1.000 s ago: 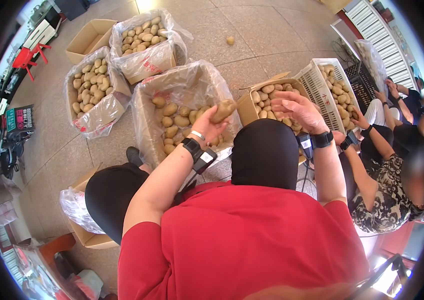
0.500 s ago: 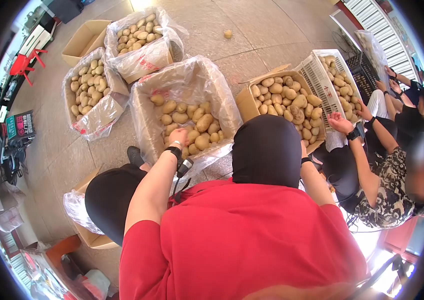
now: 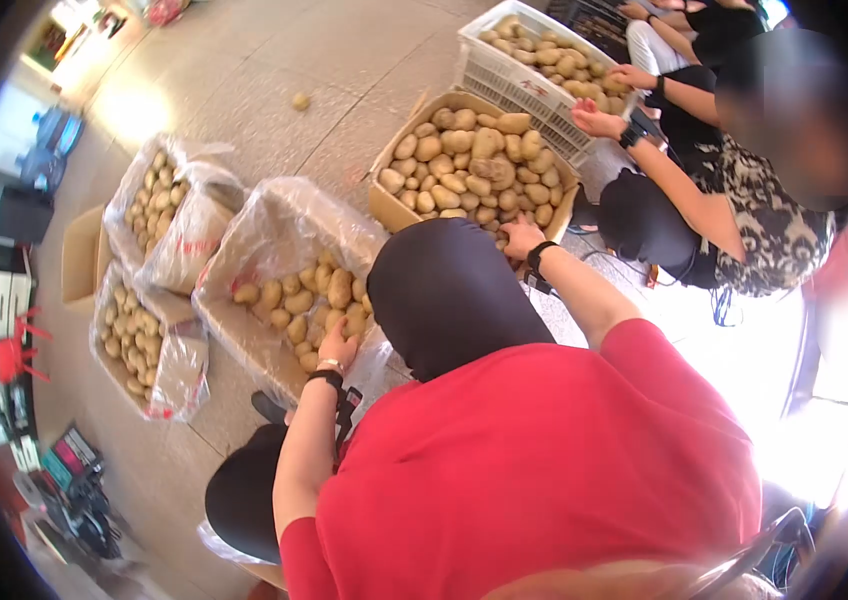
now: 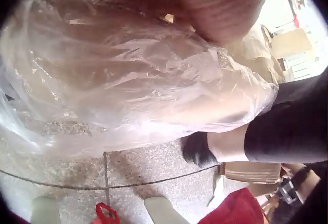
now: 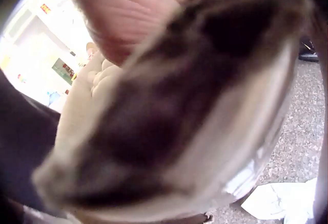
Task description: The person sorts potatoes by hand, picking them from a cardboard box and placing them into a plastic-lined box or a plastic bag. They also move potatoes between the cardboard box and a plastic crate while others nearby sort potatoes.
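Potatoes, loose layer (image 3: pixel 340 288): lay under and just beyond the left hand's fingertips, inside the lined box (image 3: pixel 256 345). Left hand (image 3: pixel 338 347): reached in among them; whether its fingers were clamped on one, cannot tell.

Potatoes, heap (image 3: pixel 453 183): lay ahead of the right hand's fingers, in the unlined box (image 3: pixel 394 208). Right hand (image 3: pixel 521 238): at the heap's near edge; grip or mere touch, cannot tell. Judged risk: a push there could have sent potatoes over the rim, the pile being high.

Liner (image 3: pixel 294 205): loose plastic around the left fingers; might have snagged the wrist on lifting.

Knee (image 3: pixel 444 290): between the two hands; liable to be bumped by a crossing arm.
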Action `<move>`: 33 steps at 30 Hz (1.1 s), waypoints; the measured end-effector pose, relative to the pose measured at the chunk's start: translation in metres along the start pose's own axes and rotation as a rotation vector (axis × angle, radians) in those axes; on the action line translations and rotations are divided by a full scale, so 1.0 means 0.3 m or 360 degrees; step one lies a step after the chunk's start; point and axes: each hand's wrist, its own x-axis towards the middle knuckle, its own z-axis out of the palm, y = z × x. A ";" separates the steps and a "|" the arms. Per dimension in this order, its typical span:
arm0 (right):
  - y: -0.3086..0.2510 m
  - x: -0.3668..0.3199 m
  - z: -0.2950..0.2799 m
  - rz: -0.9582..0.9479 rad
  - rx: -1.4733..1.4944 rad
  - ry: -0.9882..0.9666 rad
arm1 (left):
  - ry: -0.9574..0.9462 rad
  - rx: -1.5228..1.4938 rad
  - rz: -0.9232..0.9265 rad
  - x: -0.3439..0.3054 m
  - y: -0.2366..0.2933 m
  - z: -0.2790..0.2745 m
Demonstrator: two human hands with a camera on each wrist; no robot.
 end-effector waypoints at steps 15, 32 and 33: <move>-0.003 -0.042 -0.061 -0.0042 0.0662 0.0233 | 0.0095 -0.0513 -0.0022 0.120 -0.039 0.012; -0.436 -0.024 -0.517 -0.1117 0.0629 0.0577 | -0.0726 -0.3347 0.0289 0.020 0.274 -0.350; -0.381 0.049 -0.427 -0.0854 0.0315 0.0523 | -0.0723 -0.3347 0.0289 0.052 0.213 -0.314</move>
